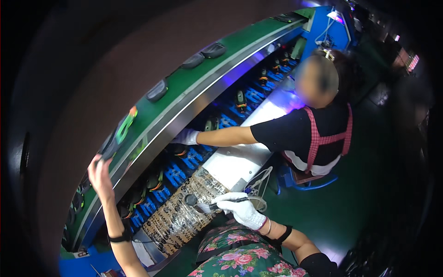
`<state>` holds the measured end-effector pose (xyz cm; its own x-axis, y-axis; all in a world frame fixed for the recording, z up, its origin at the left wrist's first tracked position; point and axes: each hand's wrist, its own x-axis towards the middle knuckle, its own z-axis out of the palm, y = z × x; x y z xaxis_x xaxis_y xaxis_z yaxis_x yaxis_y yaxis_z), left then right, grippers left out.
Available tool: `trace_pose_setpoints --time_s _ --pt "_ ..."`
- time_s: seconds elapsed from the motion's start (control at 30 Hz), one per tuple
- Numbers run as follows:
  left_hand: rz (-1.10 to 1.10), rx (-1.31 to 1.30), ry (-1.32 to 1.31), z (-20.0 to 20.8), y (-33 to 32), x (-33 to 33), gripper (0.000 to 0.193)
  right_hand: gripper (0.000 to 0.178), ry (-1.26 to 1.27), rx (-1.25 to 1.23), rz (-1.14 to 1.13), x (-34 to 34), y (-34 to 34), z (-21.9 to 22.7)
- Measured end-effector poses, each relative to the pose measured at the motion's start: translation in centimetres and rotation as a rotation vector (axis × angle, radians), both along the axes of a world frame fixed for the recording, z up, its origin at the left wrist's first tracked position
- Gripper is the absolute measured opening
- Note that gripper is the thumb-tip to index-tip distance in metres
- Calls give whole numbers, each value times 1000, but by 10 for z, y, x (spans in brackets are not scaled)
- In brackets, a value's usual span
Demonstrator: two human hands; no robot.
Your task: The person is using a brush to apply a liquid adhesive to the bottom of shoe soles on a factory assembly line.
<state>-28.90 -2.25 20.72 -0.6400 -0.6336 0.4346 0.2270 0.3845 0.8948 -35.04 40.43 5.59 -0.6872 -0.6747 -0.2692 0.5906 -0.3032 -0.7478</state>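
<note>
My bare left hand (100,174) reaches over the green conveyor belt, its fingers closed on the near end of a dark shoe (110,145) with bright green and orange trim. Motion slightly blurs that shoe. In a white glove, my right hand (241,210) grips a black-handled tool (214,206) above the bench; its pale working end points left, and its exact kind is unclear. A dark round piece (190,200) appears right beside the tool's tip.
Dark shoe pieces (157,90) lie along the belt (177,85). Below it, shoes (241,100) stand on a lower line with blue holders (175,174). Wrapped cardboard (184,207) covers the bench near me. A seated co-worker (318,120) on the right reaches a gloved hand (187,136) into the lower line.
</note>
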Motion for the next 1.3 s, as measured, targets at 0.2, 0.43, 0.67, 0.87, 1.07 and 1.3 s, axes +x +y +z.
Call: trace_pose_setpoints --time_s 0.2,0.43,0.67,0.87,1.07,1.3 --pt "561 -79 276 6 18 84 29 23 208 4 -14 -11 -1 22" --pt "162 725 -153 -62 69 84 33 20 581 28 -90 -16 -25 58" --pt "-171 1128 -566 -177 154 64 62 24 525 -14 74 -2 -55 65" --pt "-621 2076 -37 -190 227 103 121 26 484 -4 66 -1 -53 52" --pt "-511 1817 -218 -149 228 88 112 31 313 18 73 2 -53 69" --pt "-632 1812 312 -122 215 61 96 25 767 74 -65 1 -65 92"
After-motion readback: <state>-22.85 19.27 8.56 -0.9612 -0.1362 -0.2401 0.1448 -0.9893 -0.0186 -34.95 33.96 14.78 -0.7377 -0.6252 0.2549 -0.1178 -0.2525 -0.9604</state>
